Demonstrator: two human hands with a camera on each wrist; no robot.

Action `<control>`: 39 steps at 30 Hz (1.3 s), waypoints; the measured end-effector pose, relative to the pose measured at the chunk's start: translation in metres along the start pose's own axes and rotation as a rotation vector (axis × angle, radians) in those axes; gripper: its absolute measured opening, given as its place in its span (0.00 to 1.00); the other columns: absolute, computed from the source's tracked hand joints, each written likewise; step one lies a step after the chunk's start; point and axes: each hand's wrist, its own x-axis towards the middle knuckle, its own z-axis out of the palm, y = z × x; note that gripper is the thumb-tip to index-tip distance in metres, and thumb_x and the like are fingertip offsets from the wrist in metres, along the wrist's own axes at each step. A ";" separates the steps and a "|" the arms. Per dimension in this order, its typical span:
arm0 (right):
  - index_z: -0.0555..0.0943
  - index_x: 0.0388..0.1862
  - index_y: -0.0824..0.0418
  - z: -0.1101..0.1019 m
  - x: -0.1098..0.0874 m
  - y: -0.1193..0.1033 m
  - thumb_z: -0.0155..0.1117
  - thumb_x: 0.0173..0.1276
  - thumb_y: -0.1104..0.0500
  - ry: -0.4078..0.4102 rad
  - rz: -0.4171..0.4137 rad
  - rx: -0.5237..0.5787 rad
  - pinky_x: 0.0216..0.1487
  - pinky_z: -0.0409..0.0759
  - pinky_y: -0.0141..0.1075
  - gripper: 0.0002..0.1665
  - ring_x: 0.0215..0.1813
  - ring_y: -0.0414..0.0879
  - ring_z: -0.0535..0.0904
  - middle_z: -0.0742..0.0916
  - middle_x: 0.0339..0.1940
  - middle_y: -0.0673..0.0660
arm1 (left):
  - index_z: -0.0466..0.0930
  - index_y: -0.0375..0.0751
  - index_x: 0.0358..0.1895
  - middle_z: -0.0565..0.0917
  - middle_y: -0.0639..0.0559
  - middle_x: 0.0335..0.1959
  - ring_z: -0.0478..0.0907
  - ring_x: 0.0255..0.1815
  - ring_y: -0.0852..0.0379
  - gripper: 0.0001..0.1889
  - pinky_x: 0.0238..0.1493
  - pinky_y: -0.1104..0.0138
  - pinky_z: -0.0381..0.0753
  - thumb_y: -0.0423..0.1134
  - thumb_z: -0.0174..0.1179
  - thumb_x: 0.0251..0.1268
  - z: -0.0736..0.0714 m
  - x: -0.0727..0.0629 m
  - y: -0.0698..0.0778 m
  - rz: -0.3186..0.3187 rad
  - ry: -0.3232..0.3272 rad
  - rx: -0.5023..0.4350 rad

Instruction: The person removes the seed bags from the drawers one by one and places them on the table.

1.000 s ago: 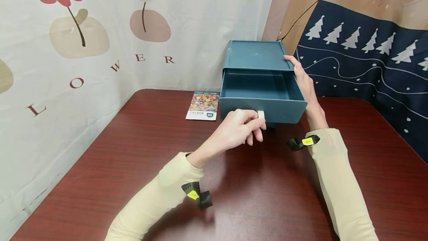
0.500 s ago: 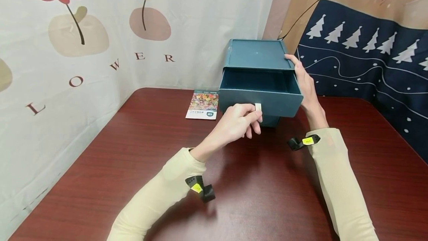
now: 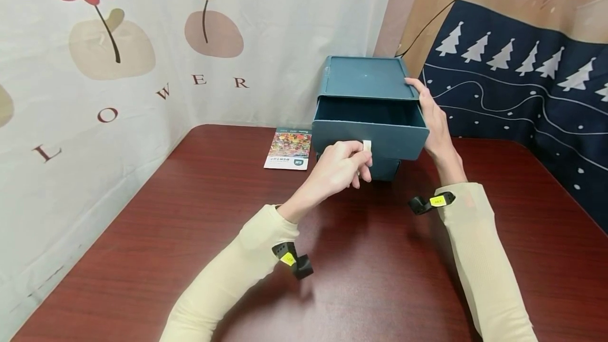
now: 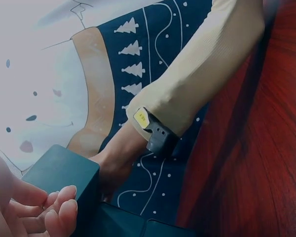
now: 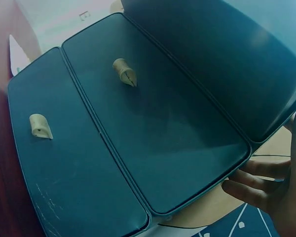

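A teal desktop drawer unit [image 3: 368,79] stands at the back of the table. Its top drawer [image 3: 401,140] sticks out at the front, with a shadowed inside. My left hand [image 3: 338,167] pinches the cream tab pull [image 3: 367,145] on that drawer's front. Flat along the unit's right side lies my right hand [image 3: 434,125], one fingertip up at the top edge. Below the drawer, the right wrist view shows the middle drawer front [image 5: 172,128] and the bottom drawer front [image 5: 79,168], both closed, each with a cream loop pull [image 5: 123,71].
A flat packet with a flower picture [image 3: 288,148] lies on the dark red wooden table [image 3: 228,183], left of the unit. Behind hang a white flower-print curtain [image 3: 285,25] and a navy cloth with white trees [image 3: 513,88].
The top drawer has slid partway back into the unit, my left hand moving away from me with it while holding the pull. My right hand has stayed in place.
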 end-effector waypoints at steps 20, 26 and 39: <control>0.63 0.78 0.38 0.001 -0.001 0.000 0.25 0.82 0.36 0.006 0.007 0.048 0.73 0.57 0.59 0.33 0.72 0.56 0.65 0.65 0.80 0.51 | 0.81 0.32 0.41 0.85 0.50 0.26 0.82 0.24 0.47 0.15 0.26 0.66 0.79 0.39 0.49 0.81 0.002 0.020 -0.009 0.024 0.080 0.024; 0.64 0.78 0.37 0.000 -0.002 -0.001 0.24 0.82 0.35 0.009 0.014 0.040 0.73 0.57 0.58 0.33 0.71 0.55 0.65 0.66 0.80 0.51 | 0.81 0.31 0.43 0.85 0.48 0.27 0.82 0.27 0.43 0.15 0.29 0.65 0.81 0.38 0.48 0.81 0.002 0.024 -0.010 0.015 0.075 0.019; 0.64 0.78 0.35 -0.004 -0.002 0.000 0.24 0.81 0.36 -0.006 0.028 0.060 0.72 0.57 0.58 0.33 0.71 0.53 0.65 0.65 0.80 0.48 | 0.81 0.30 0.43 0.85 0.47 0.27 0.83 0.30 0.37 0.15 0.29 0.65 0.82 0.38 0.48 0.81 0.000 0.034 -0.011 0.013 0.083 -0.017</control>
